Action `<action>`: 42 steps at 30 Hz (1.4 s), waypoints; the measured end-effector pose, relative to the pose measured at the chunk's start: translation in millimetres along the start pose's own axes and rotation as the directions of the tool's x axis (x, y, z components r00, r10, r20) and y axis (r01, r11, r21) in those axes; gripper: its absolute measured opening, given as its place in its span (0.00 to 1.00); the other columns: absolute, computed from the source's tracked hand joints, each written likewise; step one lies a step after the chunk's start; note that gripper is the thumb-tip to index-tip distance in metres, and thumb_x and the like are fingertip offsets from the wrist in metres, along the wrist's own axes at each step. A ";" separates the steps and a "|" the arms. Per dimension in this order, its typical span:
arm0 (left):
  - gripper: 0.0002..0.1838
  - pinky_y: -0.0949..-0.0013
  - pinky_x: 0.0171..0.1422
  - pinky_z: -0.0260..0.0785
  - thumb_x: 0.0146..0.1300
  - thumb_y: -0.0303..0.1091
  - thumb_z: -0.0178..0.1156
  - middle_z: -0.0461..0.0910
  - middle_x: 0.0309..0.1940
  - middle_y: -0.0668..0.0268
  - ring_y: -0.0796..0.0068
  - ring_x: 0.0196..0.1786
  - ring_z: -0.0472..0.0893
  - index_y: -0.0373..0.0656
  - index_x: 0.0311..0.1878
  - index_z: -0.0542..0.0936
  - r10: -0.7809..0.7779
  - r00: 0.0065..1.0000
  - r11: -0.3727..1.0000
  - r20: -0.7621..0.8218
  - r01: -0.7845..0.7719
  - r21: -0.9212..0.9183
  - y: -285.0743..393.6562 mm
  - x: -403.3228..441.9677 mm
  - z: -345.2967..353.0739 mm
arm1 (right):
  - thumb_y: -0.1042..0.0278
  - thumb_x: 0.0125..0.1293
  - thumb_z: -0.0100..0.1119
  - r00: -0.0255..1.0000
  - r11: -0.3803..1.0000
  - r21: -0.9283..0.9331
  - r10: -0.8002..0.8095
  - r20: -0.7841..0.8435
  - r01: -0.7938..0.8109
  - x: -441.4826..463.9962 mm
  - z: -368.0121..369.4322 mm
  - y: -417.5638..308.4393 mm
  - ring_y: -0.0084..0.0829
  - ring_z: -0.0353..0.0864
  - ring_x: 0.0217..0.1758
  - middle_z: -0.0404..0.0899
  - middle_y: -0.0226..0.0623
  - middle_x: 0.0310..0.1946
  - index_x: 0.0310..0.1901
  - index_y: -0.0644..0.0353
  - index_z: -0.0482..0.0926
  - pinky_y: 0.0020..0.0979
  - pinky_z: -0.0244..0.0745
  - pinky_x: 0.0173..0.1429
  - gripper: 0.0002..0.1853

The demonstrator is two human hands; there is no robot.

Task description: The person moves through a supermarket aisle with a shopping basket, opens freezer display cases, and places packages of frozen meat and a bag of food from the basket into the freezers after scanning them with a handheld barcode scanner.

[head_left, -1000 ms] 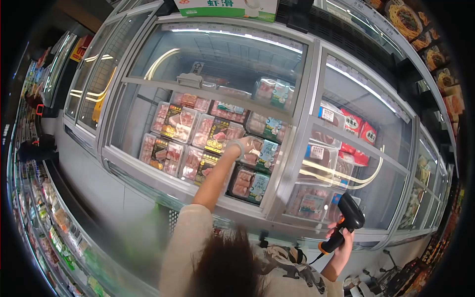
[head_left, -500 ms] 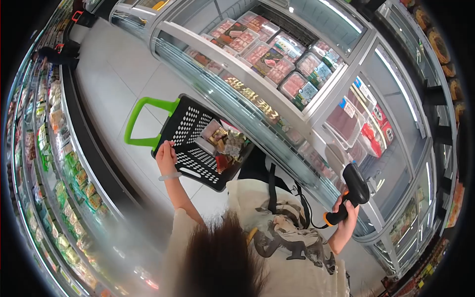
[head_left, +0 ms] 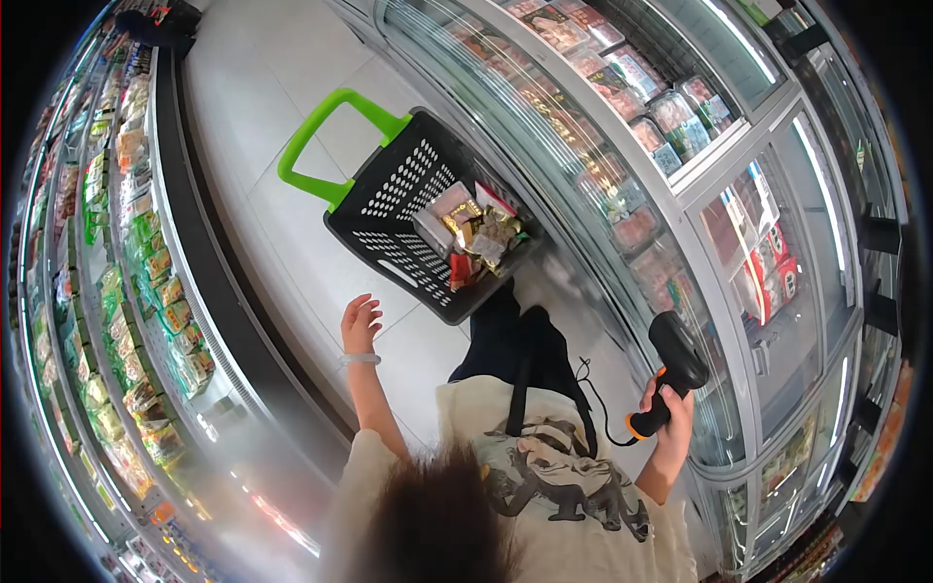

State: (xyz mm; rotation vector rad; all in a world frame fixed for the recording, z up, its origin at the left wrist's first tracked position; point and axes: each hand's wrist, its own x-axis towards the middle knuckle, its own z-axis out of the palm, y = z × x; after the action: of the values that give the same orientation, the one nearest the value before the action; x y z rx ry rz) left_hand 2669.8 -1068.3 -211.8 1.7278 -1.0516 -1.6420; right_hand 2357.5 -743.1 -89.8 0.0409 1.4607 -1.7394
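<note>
My right hand (head_left: 673, 420) is wrapped round the grip of a black handheld scanner (head_left: 680, 352) with orange trim, and a dark cord hangs near its lower end. My left hand (head_left: 361, 325) is held out over the floor with its fingers apart and slightly bent, touching nothing. Just ahead of it stands a black perforated shopping basket (head_left: 394, 199) with a green handle (head_left: 313, 136). Inside the basket lie several packaged goods (head_left: 486, 233), including clear trays, gold-coloured packs and a red one; their exact kinds are too small to tell.
A glass-sided chest freezer (head_left: 622, 175) with packed meat trays (head_left: 671, 112) runs along my right. Refrigerated shelves (head_left: 160, 291) of bagged produce line the left, edged by a dark base (head_left: 228, 257). A person (head_left: 160, 24) is at the far left end of the tiled aisle (head_left: 258, 78).
My left hand has come away from the basket's near side and its fingers have spread. The basket now sits farther ahead. My right hand still holds the scanner.
</note>
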 end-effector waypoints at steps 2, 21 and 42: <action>0.10 0.78 0.32 0.64 0.56 0.31 0.49 0.75 0.33 0.68 0.81 0.32 0.73 0.44 0.42 0.73 -0.055 0.997 0.998 0.058 0.055 -0.012 -2.8 18.0 10.3 | 0.68 0.51 0.52 0.999 0.999 -0.030 0.041 0.019 -0.040 9.5 13.9 3.8 0.26 0.68 0.20 0.68 0.39 0.23 0.41 0.64 0.63 0.24 0.65 0.25 0.17; 0.30 0.66 0.58 0.57 0.45 0.39 0.55 0.69 0.49 0.55 0.62 0.55 0.65 0.39 0.53 0.65 0.135 0.939 0.461 0.315 -0.341 0.819 -296.2 514.6 219.9 | 0.72 0.48 0.58 0.584 0.581 0.064 0.802 0.128 -0.811 225.8 67.1 243.3 0.30 0.70 0.29 0.68 0.41 0.27 0.47 0.65 0.64 0.33 0.72 0.34 0.23; 0.47 0.60 0.63 0.50 0.27 0.47 0.68 0.61 0.57 0.52 0.53 0.61 0.57 0.48 0.57 0.61 -0.264 0.852 0.151 0.452 -0.427 0.892 -303.0 546.3 226.0 | 0.67 0.52 0.53 0.574 0.572 0.131 0.819 -0.023 -0.810 250.0 87.7 249.5 0.33 0.71 0.33 0.66 0.38 0.27 0.39 0.63 0.65 0.30 0.70 0.36 0.15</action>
State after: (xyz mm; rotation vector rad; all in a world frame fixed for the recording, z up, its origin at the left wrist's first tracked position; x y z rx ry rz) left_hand 2478.1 -1317.2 -797.1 1.7325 -3.0478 -1.3087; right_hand 2388.2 -948.1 -388.9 0.7510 1.1035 -1.0182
